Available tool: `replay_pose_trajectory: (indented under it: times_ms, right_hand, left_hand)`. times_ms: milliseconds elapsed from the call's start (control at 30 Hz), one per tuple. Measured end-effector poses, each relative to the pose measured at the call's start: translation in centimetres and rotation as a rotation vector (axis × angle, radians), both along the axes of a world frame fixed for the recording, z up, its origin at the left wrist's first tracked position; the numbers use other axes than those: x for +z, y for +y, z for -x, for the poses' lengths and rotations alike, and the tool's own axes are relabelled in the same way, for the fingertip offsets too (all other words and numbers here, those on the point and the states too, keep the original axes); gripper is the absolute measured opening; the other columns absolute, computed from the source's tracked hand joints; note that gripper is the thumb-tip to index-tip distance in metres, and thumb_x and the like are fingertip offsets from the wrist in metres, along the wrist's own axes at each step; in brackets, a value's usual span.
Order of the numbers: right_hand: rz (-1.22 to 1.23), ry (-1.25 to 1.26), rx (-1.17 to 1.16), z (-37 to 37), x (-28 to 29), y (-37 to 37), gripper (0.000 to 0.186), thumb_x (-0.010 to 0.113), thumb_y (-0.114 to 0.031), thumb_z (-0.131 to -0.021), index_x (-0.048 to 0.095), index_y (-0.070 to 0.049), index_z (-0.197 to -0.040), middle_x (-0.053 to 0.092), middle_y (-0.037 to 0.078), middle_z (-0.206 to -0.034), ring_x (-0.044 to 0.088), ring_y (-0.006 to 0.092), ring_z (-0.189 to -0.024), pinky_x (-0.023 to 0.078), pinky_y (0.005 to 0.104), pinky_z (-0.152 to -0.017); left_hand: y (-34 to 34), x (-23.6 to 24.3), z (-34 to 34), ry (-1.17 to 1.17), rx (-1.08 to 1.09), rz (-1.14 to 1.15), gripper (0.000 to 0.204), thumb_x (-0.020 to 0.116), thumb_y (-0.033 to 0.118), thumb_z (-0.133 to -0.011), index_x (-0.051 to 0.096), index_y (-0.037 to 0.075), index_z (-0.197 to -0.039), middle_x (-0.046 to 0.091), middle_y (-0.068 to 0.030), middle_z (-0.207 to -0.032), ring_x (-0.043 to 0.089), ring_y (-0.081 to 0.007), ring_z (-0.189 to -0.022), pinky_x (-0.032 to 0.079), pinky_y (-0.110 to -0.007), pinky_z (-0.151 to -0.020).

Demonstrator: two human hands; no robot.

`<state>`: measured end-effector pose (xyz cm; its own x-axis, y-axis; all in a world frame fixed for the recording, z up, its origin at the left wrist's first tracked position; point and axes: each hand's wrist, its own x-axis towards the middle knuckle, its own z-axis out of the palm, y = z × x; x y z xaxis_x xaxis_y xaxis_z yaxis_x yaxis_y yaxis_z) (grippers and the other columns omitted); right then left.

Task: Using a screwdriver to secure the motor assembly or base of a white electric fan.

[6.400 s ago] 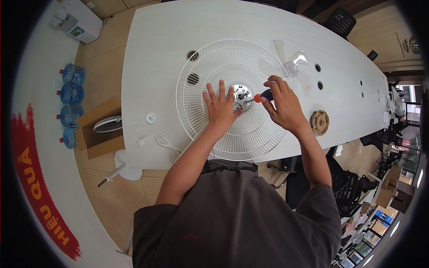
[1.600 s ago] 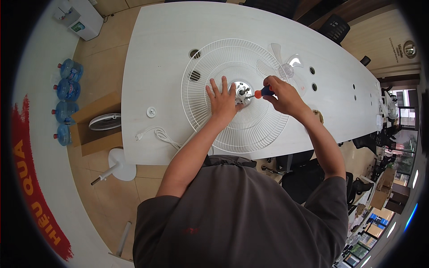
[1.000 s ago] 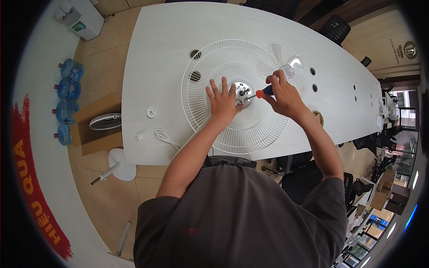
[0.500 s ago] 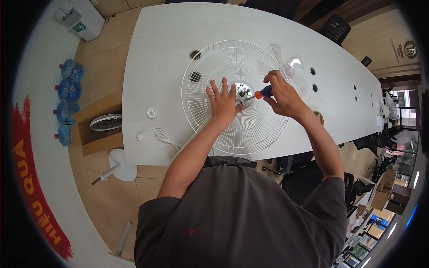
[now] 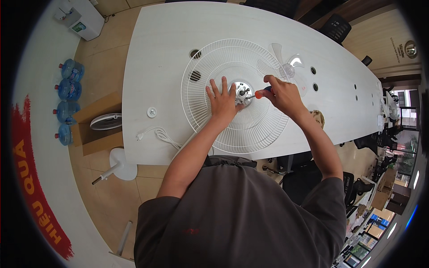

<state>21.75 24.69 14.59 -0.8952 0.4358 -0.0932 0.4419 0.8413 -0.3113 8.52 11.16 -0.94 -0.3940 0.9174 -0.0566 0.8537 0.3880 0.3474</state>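
- Head view: left hand [image 5: 222, 103] is spread wide, palm down on the wire fan grille [image 5: 264, 127], fingers fanned over its left half, thumb reaching the metal hub [image 5: 244, 88].
- Right hand [image 5: 286, 97] is narrow, wrapped around a screwdriver [image 5: 259, 94]; orange collar shows, most of the handle is hidden by fingers.
- Screwdriver shaft points left, tip at the hub's right side. Too small to tell if it's seated in a screw.
- Grille lies flat on the white counter [image 5: 156, 67], near the person's edge. Hub sits mid-grille, a dark shaft sticking out of it.
- Clear fan blade [image 5: 288, 71] is on the counter beyond the right hand, partly under the grille's rim.
- Brown round part [image 5: 318, 117] is right of the right forearm, partly hidden by it.
- Left of the grille: small white round cap [image 5: 152, 112]; below it, a white power cord [image 5: 163, 136] with plug, running toward the left forearm.
- Floor, left: cardboard box [image 5: 99, 146] with a round white-rimmed part [image 5: 106, 122] inside; white stand base [image 5: 126, 166] beside it.
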Motion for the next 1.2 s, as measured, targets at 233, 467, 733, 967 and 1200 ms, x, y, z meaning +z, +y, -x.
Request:
replay_pose_trajectory:
  times_ms: [233,467,733,967,1200]
  right_hand:
    - [0.008,0.410,0.198,-1.2,-0.9,0.7,0.041,0.067,-0.033,-0.093,0.050,-0.004,-0.117,0.064,0.015,-0.100,0.067,0.0343,-0.091,0.054,0.0388,-0.068]
    - [-0.003,-0.129,-0.184,-0.5,-1.1,-0.7,0.044,0.071,-0.034,-0.089,0.053,-0.004,-0.115,0.065,0.014,-0.100,0.067,0.0314,-0.089,0.053,0.0368,-0.068]
    - [-0.187,-0.052,-0.092,-1.4,-2.1,0.1,0.036,0.070,-0.037,-0.089,0.059,-0.004,-0.099,0.063,0.009,-0.089,0.067,0.0317,-0.069,0.051,0.0404,-0.055]
    - [0.090,0.117,-0.048,-2.3,-0.7,-0.4,0.024,0.077,-0.015,-0.084,0.062,-0.003,-0.099,0.062,0.013,-0.099,0.069,0.0309,-0.080,0.055,0.0390,-0.066]
    - [0.004,-0.023,0.031,-1.8,-0.3,-0.5,0.031,0.075,-0.021,-0.087,0.063,-0.003,-0.109,0.060,0.018,-0.113,0.069,0.0311,-0.090,0.056,0.0380,-0.067]
  left_hand:
    - [0.0,-0.2,0.0,-0.003,-0.007,-0.011,0.090,0.070,0.065,-0.077,0.048,0.014,-0.148,0.022,-0.0223,-0.161,0.007,-0.0572,-0.146,0.005,-0.072,-0.114]
    - [0.0,0.0,0.2,-0.018,0.001,-0.018,0.091,0.070,0.066,-0.077,0.047,0.013,-0.148,0.022,-0.0226,-0.161,0.007,-0.0577,-0.145,0.006,-0.072,-0.113]
    - [0.0,-0.3,0.1,-0.007,-0.006,-0.015,0.090,0.071,0.064,-0.078,0.047,0.013,-0.148,0.022,-0.0232,-0.160,0.006,-0.0583,-0.145,0.005,-0.072,-0.113]
    - [0.1,-0.2,0.2,-0.036,-0.005,-0.007,0.091,0.071,0.065,-0.077,0.047,0.013,-0.148,0.022,-0.0230,-0.161,0.007,-0.0585,-0.145,0.005,-0.072,-0.113]
    - [0.1,-0.4,0.1,-0.022,-0.002,-0.039,0.090,0.071,0.065,-0.077,0.048,0.013,-0.147,0.023,-0.0228,-0.160,0.008,-0.0586,-0.145,0.006,-0.073,-0.113]
